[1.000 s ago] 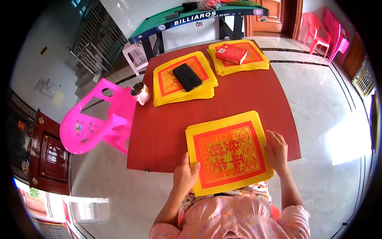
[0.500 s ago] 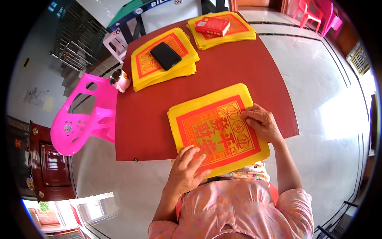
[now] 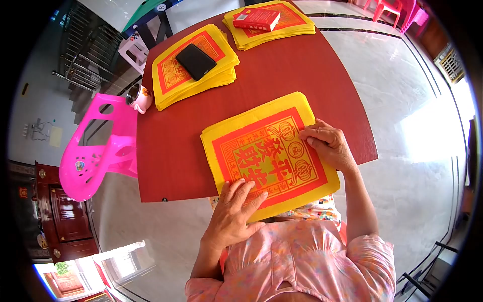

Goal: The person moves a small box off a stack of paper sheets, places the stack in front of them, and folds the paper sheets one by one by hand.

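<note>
A stack of yellow joss paper [image 3: 269,156] with a red panel and gold characters lies at the table's near edge, overhanging it slightly toward my lap. My left hand [image 3: 234,209] rests flat on its lower left corner, the fingers a little apart. At the right edge of the stack, my right hand [image 3: 329,146] has thumb and fingers pinched together on the paper. How many sheets are in that pinch cannot be made out.
A black phone [image 3: 195,62] lies on a second joss paper stack [image 3: 166,95]. On a third stack [image 3: 302,30] is a red book [image 3: 256,19]. A mug [image 3: 142,100] stands at the left edge, beside a pink chair [image 3: 75,171]. The red table [image 3: 171,156] carries these stacks.
The view has shifted slightly, so the table things appear higher and further left. Both hands stay on the same stack, the right one still pinching its right edge.
</note>
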